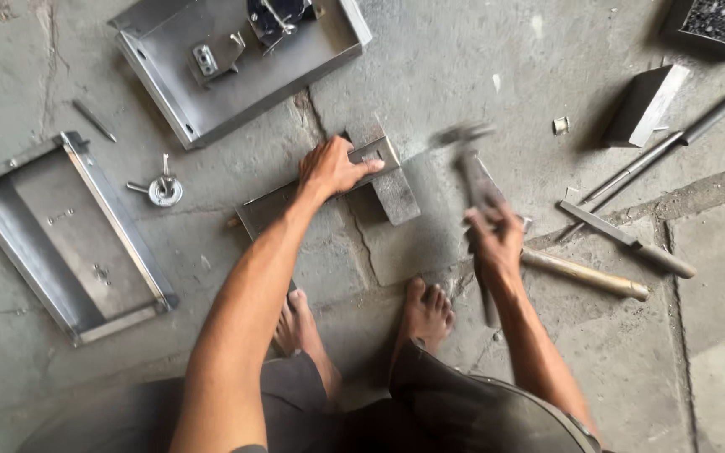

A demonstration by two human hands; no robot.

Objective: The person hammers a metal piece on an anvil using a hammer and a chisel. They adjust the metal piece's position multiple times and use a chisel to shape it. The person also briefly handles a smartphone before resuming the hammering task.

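Fingers of the left hand [333, 168] are pressing flat on a small metal plate [375, 155] lying over a steel block [396, 195] at the frame's centre, while the right hand [495, 239] is wrapping tightly around a blurred hammer [467, 155] just right of the block. Two open metal trays [169, 92] [35, 243] are lying at upper left, and a wooden-handled tool [585, 273] is lying beside the right hand.
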